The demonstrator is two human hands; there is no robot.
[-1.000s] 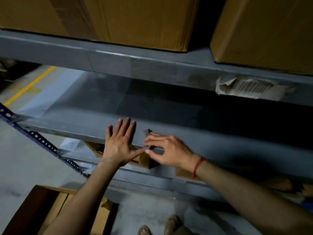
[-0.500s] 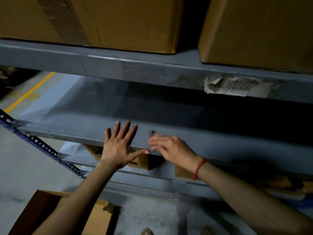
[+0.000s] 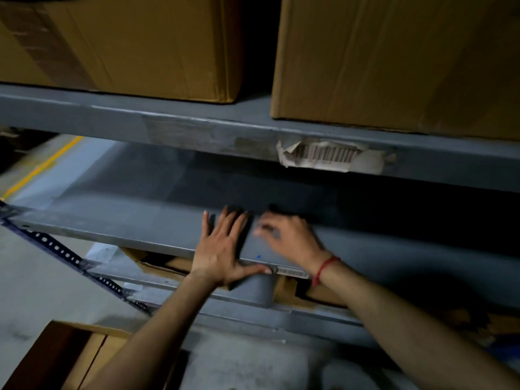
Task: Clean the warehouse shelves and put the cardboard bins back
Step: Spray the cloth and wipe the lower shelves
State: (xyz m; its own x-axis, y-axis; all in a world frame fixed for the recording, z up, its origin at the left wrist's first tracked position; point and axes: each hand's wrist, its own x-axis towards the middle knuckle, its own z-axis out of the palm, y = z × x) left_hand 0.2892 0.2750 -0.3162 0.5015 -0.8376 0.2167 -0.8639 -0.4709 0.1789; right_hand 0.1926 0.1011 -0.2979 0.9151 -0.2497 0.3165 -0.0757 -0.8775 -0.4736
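The bare grey metal shelf (image 3: 126, 220) runs across the middle of the view. My left hand (image 3: 222, 249) lies flat on its front part, fingers spread and straight, thumb stretched along the front lip. Just to its right, my right hand (image 3: 289, 240) is over the shelf top, blurred, with fingers bent toward the left hand; whether it holds anything cannot be made out. An open cardboard bin (image 3: 70, 358) stands on the floor at lower left. More cardboard (image 3: 157, 266) shows on the shelf below.
Two large cardboard boxes (image 3: 140, 46) (image 3: 394, 60) sit on the shelf above, whose beam carries a torn barcode label (image 3: 329, 156). A small barcode label (image 3: 292, 273) is on the front lip. A perforated blue upright (image 3: 62, 249) slants at left. The back right is dark.
The view has moved closer to the shelf. My right hand slid farther back onto the shelf top and is now blurred; my left hand stays flat, with its thumb now on the lip.
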